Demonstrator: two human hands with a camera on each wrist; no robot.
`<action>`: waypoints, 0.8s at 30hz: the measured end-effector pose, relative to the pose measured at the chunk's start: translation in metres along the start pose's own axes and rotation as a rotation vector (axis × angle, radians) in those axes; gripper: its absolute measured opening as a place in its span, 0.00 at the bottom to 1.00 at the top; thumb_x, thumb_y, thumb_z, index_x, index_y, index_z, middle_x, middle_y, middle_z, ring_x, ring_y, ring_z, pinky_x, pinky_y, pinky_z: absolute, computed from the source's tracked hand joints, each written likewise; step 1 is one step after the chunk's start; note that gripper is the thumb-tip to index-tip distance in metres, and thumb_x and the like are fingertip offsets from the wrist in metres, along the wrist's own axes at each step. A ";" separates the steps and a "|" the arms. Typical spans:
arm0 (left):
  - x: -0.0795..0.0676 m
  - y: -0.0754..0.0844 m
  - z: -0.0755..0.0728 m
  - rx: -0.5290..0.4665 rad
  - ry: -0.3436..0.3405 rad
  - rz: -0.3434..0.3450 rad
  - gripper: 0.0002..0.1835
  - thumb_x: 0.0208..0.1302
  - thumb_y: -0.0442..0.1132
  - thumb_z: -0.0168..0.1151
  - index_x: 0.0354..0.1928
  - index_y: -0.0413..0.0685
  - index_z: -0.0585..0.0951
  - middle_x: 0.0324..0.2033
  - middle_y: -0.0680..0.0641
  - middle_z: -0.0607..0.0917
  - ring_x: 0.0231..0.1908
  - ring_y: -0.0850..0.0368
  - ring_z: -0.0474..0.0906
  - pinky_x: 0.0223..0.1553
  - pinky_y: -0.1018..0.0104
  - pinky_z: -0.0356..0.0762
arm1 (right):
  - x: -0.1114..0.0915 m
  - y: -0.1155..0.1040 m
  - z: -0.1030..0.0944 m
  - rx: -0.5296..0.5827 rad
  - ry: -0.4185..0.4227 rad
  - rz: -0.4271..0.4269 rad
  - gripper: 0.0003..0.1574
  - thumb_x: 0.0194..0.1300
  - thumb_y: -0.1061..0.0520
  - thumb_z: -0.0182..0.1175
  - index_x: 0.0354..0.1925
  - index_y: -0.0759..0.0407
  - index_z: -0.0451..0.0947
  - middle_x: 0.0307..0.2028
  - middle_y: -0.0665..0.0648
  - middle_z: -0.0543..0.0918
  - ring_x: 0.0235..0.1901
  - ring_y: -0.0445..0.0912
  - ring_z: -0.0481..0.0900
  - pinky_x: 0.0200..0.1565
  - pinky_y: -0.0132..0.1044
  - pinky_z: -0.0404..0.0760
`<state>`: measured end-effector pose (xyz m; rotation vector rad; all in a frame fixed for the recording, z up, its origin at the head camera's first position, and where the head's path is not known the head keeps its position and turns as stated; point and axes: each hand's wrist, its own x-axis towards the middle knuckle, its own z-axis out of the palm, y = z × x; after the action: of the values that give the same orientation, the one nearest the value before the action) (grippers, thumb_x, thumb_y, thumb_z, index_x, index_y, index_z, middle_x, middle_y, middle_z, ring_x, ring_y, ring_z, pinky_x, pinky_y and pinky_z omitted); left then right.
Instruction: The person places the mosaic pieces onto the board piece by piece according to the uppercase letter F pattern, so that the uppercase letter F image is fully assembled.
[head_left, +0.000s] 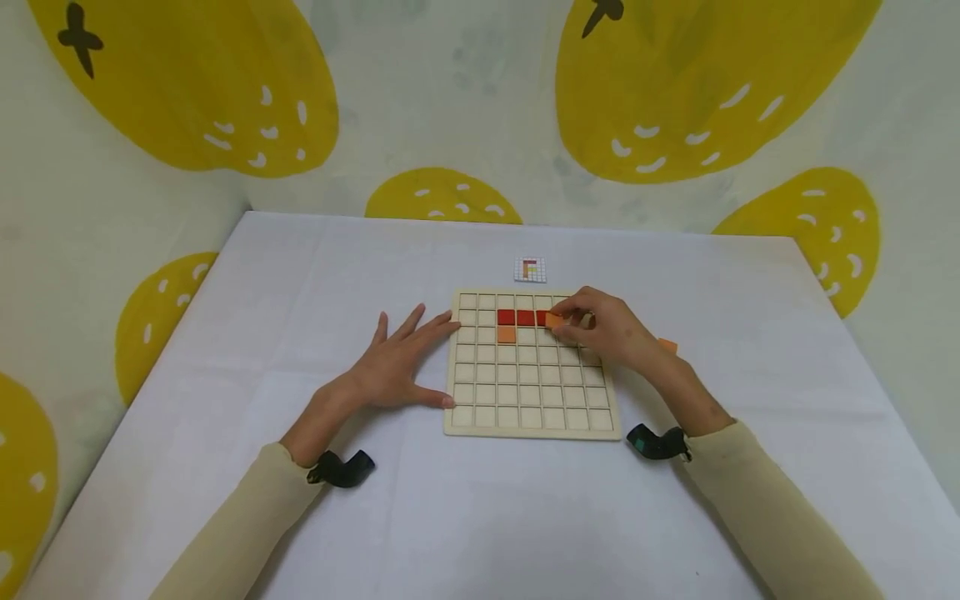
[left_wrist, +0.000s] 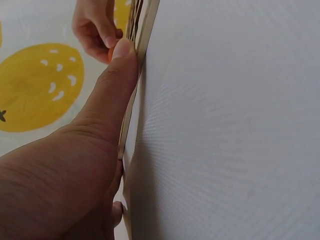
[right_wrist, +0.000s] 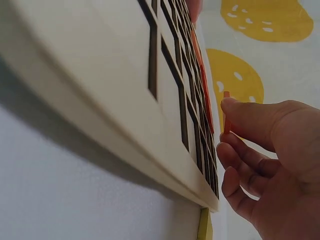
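Observation:
A wooden grid board (head_left: 528, 433) lies flat on the table. My left hand (head_left: 393, 367) has its fingers spread, with fingertips and thumb touching the board's left edge. My right hand (head_left: 609, 327) pinches an orange square tile (head_left: 553, 321) between thumb and fingertips, over the board's upper right part. In the right wrist view that thin tile (right_wrist: 227, 112) is edge-on and apart from the board. Several red tiles (head_left: 525, 317) sit in a row of the board. Another orange tile (head_left: 506, 334) fills the cell below the leftmost red one.
A small pattern card (head_left: 530, 269) lies behind the board. One loose orange tile (head_left: 667, 345) shows past the right wrist. Beside the board, the right wrist view has a yellow piece (right_wrist: 205, 225). A patterned wall (head_left: 540, 200) stands behind the white table (head_left: 300, 275).

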<state>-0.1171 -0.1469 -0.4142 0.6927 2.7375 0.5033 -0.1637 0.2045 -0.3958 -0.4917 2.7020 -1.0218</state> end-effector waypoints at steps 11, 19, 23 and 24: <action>0.000 -0.001 0.001 -0.009 -0.011 0.001 0.62 0.51 0.74 0.74 0.83 0.70 0.51 0.85 0.59 0.48 0.85 0.46 0.32 0.76 0.24 0.24 | 0.000 -0.004 0.010 -0.017 -0.016 -0.033 0.21 0.71 0.54 0.69 0.59 0.58 0.84 0.47 0.56 0.82 0.44 0.49 0.78 0.46 0.35 0.77; 0.000 0.000 -0.002 -0.019 -0.004 -0.005 0.62 0.51 0.71 0.75 0.83 0.68 0.52 0.85 0.58 0.49 0.85 0.45 0.32 0.76 0.24 0.23 | 0.004 -0.013 0.016 -0.005 -0.006 -0.064 0.20 0.68 0.53 0.71 0.56 0.58 0.85 0.48 0.56 0.84 0.45 0.48 0.79 0.46 0.36 0.79; 0.000 0.000 -0.002 -0.014 -0.012 -0.003 0.62 0.51 0.72 0.75 0.84 0.68 0.52 0.85 0.58 0.48 0.85 0.45 0.32 0.76 0.23 0.23 | 0.004 -0.017 0.018 0.006 -0.016 -0.063 0.19 0.68 0.55 0.71 0.55 0.59 0.86 0.47 0.56 0.84 0.47 0.49 0.80 0.49 0.40 0.79; 0.000 0.000 -0.001 -0.014 -0.014 -0.001 0.62 0.52 0.72 0.74 0.84 0.68 0.52 0.85 0.58 0.48 0.85 0.45 0.32 0.76 0.23 0.23 | 0.004 -0.018 0.019 0.010 -0.018 -0.062 0.18 0.68 0.55 0.71 0.55 0.59 0.86 0.47 0.56 0.84 0.47 0.49 0.80 0.49 0.40 0.79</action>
<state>-0.1180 -0.1471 -0.4131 0.6887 2.7184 0.5154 -0.1574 0.1793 -0.3977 -0.5833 2.6800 -1.0411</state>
